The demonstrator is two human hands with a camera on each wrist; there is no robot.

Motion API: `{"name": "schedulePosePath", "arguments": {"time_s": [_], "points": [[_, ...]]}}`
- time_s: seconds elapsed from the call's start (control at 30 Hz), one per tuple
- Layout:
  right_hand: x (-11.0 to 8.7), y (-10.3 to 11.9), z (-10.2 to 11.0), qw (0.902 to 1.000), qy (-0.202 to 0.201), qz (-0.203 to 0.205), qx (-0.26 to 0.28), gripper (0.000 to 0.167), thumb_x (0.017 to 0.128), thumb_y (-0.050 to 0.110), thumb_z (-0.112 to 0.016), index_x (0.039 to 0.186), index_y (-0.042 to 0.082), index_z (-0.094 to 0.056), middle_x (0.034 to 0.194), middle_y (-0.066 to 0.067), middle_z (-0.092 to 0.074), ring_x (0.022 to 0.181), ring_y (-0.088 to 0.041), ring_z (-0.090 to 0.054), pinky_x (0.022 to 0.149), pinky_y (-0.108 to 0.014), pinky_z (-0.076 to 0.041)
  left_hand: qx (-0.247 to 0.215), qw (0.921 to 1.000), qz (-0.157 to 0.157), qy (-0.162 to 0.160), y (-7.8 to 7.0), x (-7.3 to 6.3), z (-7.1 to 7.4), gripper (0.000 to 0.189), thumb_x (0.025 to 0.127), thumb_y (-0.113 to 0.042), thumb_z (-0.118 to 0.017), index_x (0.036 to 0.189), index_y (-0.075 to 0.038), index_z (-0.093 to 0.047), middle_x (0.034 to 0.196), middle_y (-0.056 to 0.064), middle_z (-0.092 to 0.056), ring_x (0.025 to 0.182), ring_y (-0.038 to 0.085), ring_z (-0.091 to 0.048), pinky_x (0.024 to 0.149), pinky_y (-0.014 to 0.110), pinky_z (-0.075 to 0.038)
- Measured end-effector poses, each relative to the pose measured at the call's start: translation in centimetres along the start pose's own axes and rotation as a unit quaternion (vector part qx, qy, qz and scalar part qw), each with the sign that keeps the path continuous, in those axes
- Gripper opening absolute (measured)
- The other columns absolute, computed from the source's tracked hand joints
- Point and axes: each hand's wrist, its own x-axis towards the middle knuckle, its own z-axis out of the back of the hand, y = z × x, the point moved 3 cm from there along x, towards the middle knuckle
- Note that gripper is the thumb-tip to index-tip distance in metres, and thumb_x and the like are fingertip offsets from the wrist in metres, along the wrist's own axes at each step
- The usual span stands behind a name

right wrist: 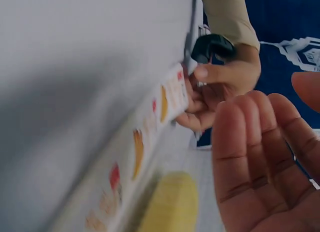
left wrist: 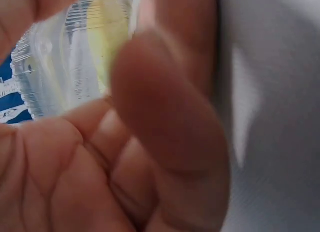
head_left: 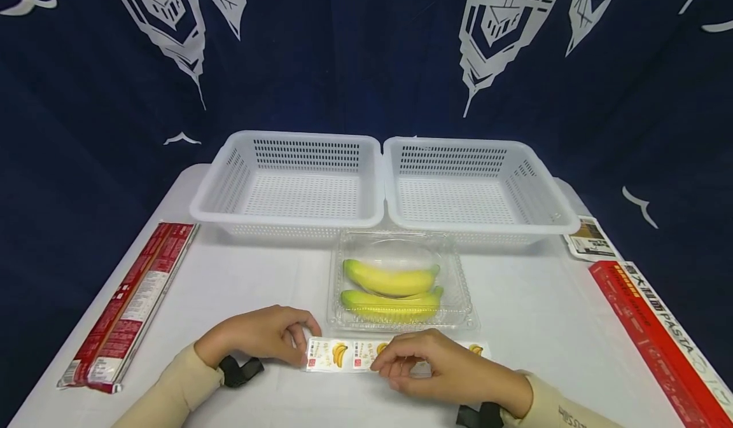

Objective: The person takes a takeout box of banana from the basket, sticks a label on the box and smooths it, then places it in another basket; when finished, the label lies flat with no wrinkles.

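A strip of white labels (head_left: 332,354) with banana pictures and small red squares lies in front of a clear plastic clamshell box (head_left: 458,310). Two yellow-green bananas (head_left: 392,280) are inside the box. At the strip's left end, my left hand (head_left: 266,336) pinches the edge between thumb and fingers; the right wrist view also shows this left hand (right wrist: 220,87) at the strip's end. My right hand (head_left: 441,364) hovers over the strip's middle, covering part of it. In the right wrist view its fingers (right wrist: 255,157) are loosely bent, the thumb apart, with nothing between them.
Two white perforated baskets (head_left: 286,219) stand side by side behind the box. On the left lies a red flat package (head_left: 134,301). Along the right edge are a red pasta box (head_left: 658,345) and a small white-and-brown packet (head_left: 590,240). A dark blue printed curtain (head_left: 343,65) hangs behind the table.
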Motion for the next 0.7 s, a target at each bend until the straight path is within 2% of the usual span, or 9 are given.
{"name": "schedulePosePath", "arguments": {"time_s": [0.13,0.27,0.5,0.7], "points": [[0.7,-0.8,-1.4,0.9991,0.02,-0.034,0.011,0.02,0.104,0.001,-0.069,0.123,0.002,-0.075,0.113,-0.009,-0.077,0.098,0.003,-0.064,0.083,-0.026,-0.062,-0.026,0.9993,0.002,0.028,0.1,0.5,-0.3,0.043,0.083,0.004,-0.079,0.124,-0.001,-0.068,0.087,-0.002,-0.073,0.064,0.005,-0.061,0.063,0.019,-0.048],[1.8,-1.4,-2.5,0.9975,0.032,-0.062,0.013,0.019,0.103,0.003,-0.069,0.12,0.004,-0.076,0.112,-0.006,-0.077,0.096,0.005,-0.062,0.081,-0.022,-0.061,-0.035,0.9985,0.009,0.042,-0.1,0.8,-0.6,0.043,0.08,0.007,-0.077,0.121,-0.003,-0.068,0.081,-0.002,-0.072,0.061,0.004,-0.06,0.061,0.017,-0.047],[3.4,-1.8,-3.6,0.9949,0.048,-0.088,0.009,0.02,0.104,0.005,-0.068,0.123,0.003,-0.075,0.111,-0.004,-0.077,0.095,0.007,-0.061,0.08,-0.019,-0.06,-0.08,0.9942,0.002,0.072,-0.2,0.9,-0.9,0.039,0.084,0.009,-0.076,0.121,0.0,-0.065,0.079,-0.003,-0.072,0.066,0.006,-0.068,0.065,0.017,-0.052],[4.5,-2.1,-4.1,0.9937,0.044,-0.101,0.022,0.022,0.103,0.004,-0.07,0.124,0.003,-0.074,0.108,-0.004,-0.076,0.093,0.007,-0.062,0.08,-0.019,-0.06,-0.134,0.9846,-0.011,0.111,0.0,1.0,-0.8,0.035,0.089,0.009,-0.074,0.121,0.003,-0.06,0.083,-0.005,-0.073,0.071,0.003,-0.068,0.066,0.014,-0.047]]}}
